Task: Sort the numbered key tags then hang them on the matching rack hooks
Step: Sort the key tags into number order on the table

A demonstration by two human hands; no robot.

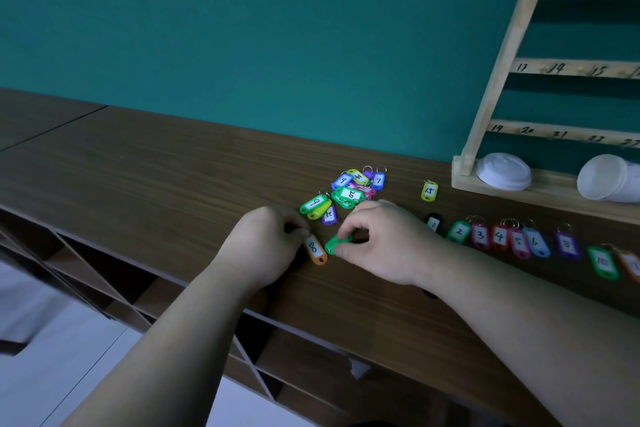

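Centre frame: the left hand (263,246) pinches the ring end of the orange tag (316,250) marked 8; the ring itself is hidden. The right hand (384,243) pinches a green tag (336,243), its number hidden. The unsorted pile (348,192) lies just above. The sorted row (498,236) and the rack (498,55) are cut off at the right edge.

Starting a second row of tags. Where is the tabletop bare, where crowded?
Bare: the wide tabletop left of the pile, back to the wall; a smaller strip between pile and yellow tag 15. Crowded: where the left hand holds orange tag 8 and the right hand a green tag, and the sorted row by the rack.
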